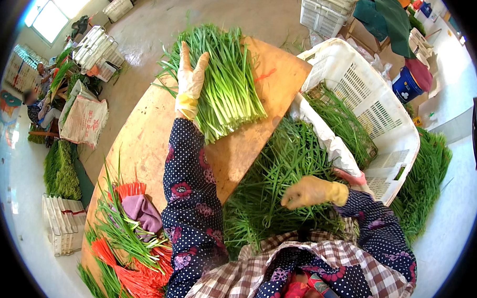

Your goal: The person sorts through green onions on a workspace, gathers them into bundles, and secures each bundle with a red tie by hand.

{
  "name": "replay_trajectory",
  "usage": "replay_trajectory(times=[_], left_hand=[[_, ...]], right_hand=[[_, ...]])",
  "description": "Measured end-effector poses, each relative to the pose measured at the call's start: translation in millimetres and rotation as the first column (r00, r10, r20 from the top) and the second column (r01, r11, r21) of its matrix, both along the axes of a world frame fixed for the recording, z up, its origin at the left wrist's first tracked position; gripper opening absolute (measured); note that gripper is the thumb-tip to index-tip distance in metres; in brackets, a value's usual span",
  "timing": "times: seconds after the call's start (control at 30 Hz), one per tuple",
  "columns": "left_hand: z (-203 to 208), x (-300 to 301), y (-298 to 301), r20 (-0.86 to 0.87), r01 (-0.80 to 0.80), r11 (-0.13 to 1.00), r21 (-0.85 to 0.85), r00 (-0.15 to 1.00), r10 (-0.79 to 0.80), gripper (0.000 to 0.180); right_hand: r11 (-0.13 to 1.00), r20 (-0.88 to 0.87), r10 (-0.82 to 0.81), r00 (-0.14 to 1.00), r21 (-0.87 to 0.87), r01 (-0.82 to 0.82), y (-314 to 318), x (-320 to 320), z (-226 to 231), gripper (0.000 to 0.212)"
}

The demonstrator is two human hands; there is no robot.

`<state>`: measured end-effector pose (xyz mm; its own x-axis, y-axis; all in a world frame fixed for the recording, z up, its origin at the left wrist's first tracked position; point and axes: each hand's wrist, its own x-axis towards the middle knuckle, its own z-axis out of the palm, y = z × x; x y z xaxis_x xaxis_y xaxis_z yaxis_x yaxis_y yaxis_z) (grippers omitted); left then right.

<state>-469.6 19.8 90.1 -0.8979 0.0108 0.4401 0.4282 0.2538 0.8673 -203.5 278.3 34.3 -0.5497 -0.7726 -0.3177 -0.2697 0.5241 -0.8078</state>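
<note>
A thick bundle of garlic chives (pixel 226 91) lies on the wooden board (pixel 143 136), its pale cut ends toward me. My left hand (pixel 191 82), in a cream glove, rests along the bundle's left side with thumb and fingers apart. Over a heap of loose chives (pixel 281 163) to the right hovers my right hand (pixel 311 192), also gloved. Its fingers are curled in, and whatever they may hold is hidden. A thin red strip (pixel 266 74) lies on the board just right of the bundle.
Red ties (pixel 132 268), chive stalks and a purple cloth (pixel 142 214) cover the board's near left. A tilted white crate (pixel 362 92) with chives stands at right, near a blue bucket (pixel 406 85). Stacked crates (pixel 323 14) stand farther back. Another person (pixel 42 108) sits far left.
</note>
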Motion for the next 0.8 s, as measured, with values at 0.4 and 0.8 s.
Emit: replay_trajectory(times=[0.4,0.8], left_hand=[[-8.1,11.4,-74.4,-0.069,-0.127,0.969,0.212,0.987,0.145,0.046],[74.1,43.5,17.9,-0.060,0.138,0.891,-0.432,0.982,-0.181,0.034]], right_hand=[[0.554,-0.373,-0.829,0.417,-0.440,0.707,44.3,-181.0,22.1,0.025],[0.874,-0.735,-0.422,0.531,-0.174,0.454,48.2,-296.5,-24.2,0.016]])
